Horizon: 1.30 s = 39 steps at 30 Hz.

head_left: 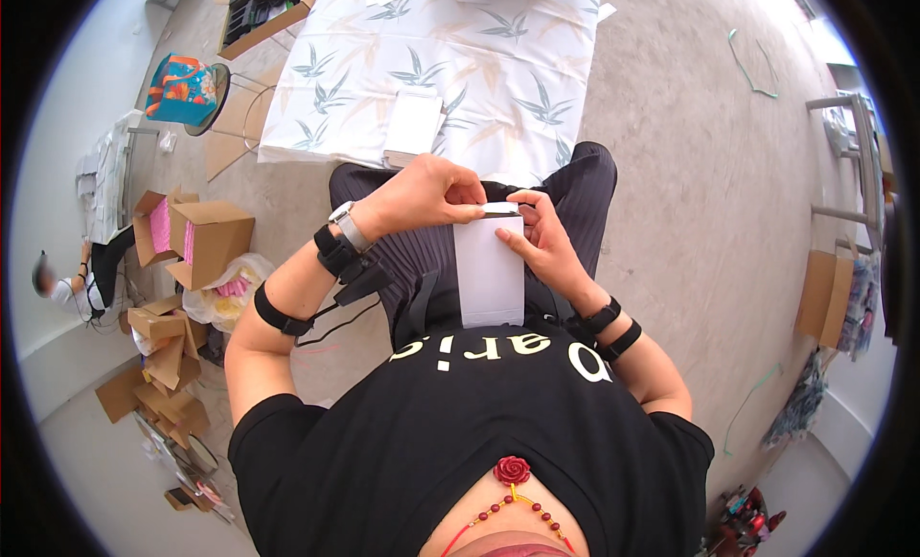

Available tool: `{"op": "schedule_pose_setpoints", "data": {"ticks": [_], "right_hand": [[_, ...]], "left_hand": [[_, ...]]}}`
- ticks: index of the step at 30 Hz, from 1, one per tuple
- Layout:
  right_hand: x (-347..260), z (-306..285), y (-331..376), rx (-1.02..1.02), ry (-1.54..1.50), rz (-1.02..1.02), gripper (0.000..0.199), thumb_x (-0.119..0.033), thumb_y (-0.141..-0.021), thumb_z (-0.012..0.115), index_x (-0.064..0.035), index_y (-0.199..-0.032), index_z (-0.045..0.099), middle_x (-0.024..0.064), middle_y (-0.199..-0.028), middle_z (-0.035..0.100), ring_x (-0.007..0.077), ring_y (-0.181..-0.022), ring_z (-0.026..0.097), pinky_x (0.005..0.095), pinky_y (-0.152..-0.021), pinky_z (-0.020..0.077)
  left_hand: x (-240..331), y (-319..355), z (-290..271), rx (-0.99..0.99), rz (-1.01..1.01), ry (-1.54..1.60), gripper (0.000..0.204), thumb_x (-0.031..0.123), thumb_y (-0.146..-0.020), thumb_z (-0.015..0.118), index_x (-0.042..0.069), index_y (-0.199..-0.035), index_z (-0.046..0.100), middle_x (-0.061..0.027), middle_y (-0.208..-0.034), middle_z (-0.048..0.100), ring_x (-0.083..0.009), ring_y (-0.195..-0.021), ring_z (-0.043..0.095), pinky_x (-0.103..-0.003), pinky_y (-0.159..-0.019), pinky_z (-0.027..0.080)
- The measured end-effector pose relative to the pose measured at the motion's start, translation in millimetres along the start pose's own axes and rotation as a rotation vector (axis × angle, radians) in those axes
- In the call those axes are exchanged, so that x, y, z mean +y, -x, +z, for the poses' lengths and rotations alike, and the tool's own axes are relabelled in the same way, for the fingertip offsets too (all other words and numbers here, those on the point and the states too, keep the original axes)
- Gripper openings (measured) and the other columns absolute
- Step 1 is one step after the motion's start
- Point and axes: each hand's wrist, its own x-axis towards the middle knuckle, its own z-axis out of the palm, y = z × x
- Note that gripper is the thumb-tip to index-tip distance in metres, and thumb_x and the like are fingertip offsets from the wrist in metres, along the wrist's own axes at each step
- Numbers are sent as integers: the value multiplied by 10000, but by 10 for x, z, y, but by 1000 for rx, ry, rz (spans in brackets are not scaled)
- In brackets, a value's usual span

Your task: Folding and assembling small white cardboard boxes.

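Note:
A narrow white box (491,274) lies over my lap, its far end raised between my two hands. At that far end a short white flap stands up above a dark gap. My left hand (422,197) pinches the flap's left side between thumb and fingers. My right hand (544,239) grips the box's right edge near the top, thumb on its front face and fingertips at the flap's right corner. Whether anything lies inside the box, I cannot tell. Just beyond my hands, a stack of flat white cartons (414,126) sits on the table's near edge.
A table with a leaf-patterned cloth (517,68) stands ahead. To the left are a stool with a blue-orange bag (182,89), open cardboard boxes (216,236) and a plastic bag (230,289). Another person (81,284) is at the far left. A metal rack (862,164) stands right.

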Motion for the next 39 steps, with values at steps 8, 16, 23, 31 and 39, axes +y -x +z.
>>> {"op": "schedule_pose_setpoints", "data": {"ticks": [8, 16, 23, 31, 39], "right_hand": [[88, -95, 80, 128, 147, -68, 456, -76, -950, 748, -19, -1296, 457, 112, -1133, 637, 142, -951, 706, 247, -780, 562], [-46, -67, 64, 94, 166, -65, 340, -81, -965, 729, -21, -1235, 532, 76, -1077, 675, 106, -960, 696, 238, -788, 558], [-18, -116, 26, 73, 85, -67, 266, -70, -984, 704, -26, -1196, 549, 31, -1051, 663, 72, -954, 664, 224, -818, 544], [-190, 12, 0, 179, 23, -82, 227, -129, -1021, 671, -10, -1203, 607, 4, -995, 670, 47, -894, 634, 199, -796, 512], [-290, 31, -14, 162, 61, -30, 166, -150, -1035, 649, -6, -1117, 658, 4, -975, 701, 38, -890, 636, 196, -775, 500]], "left_hand": [[-211, 72, 227, 220, -126, 173, 164, 131, -950, 707, -11, -1022, 748, -22, -807, 727, -38, -747, 640, -220, -678, 526], [-142, 295, 328, 289, -144, 394, 188, 144, -995, 686, -16, -1078, 741, 5, -909, 723, -40, -863, 633, -219, -774, 520], [-81, 500, 475, 322, -78, 507, 240, 112, -1002, 675, -12, -1203, 720, -59, -1088, 749, -91, -979, 665, -242, -878, 528], [-125, 536, 535, 337, -74, 539, 254, 76, -1010, 655, -14, -1242, 708, -90, -1164, 738, -116, -1030, 670, -254, -914, 533], [-47, 519, 511, 347, -135, 699, 250, 82, -1009, 658, -8, -1237, 706, -81, -1127, 744, -112, -1034, 671, -257, -920, 533]]}}
